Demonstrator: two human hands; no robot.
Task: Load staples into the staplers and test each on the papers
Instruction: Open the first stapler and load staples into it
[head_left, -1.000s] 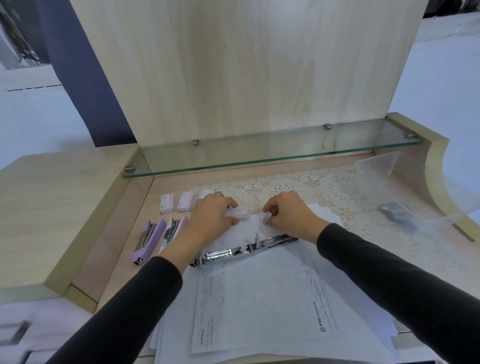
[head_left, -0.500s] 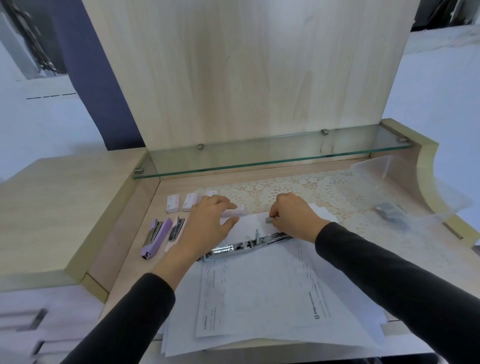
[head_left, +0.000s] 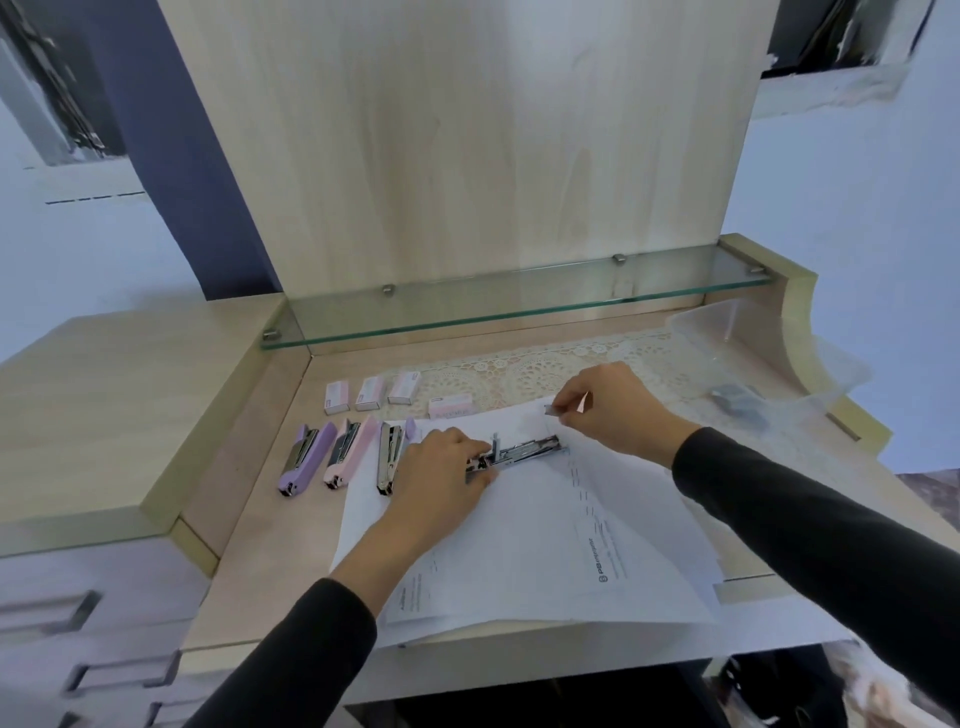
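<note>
An opened metal stapler (head_left: 524, 451) lies on the stack of white papers (head_left: 524, 540). My left hand (head_left: 441, 467) grips its left end. My right hand (head_left: 610, 402) pinches a small strip of staples (head_left: 551, 410) just above the stapler's right end. Left of the papers lie a purple stapler (head_left: 304, 457), a pink stapler (head_left: 348, 452) and a third stapler (head_left: 389, 457) with its metal side up. Behind them stand three small staple boxes (head_left: 370, 395), and a fourth pink box (head_left: 450, 405) lies at the papers' far edge.
A glass shelf (head_left: 519, 306) runs along the back above the desk. A lace mat (head_left: 545, 371) covers the back of the desk. A clear plastic bag (head_left: 748, 374) with a grey item inside lies at the right. Drawers (head_left: 78, 649) are at the lower left.
My left hand let go of the pink box and moved down onto the stapler's left end. My right hand lifted away with the staple strip. The view shifted right.
</note>
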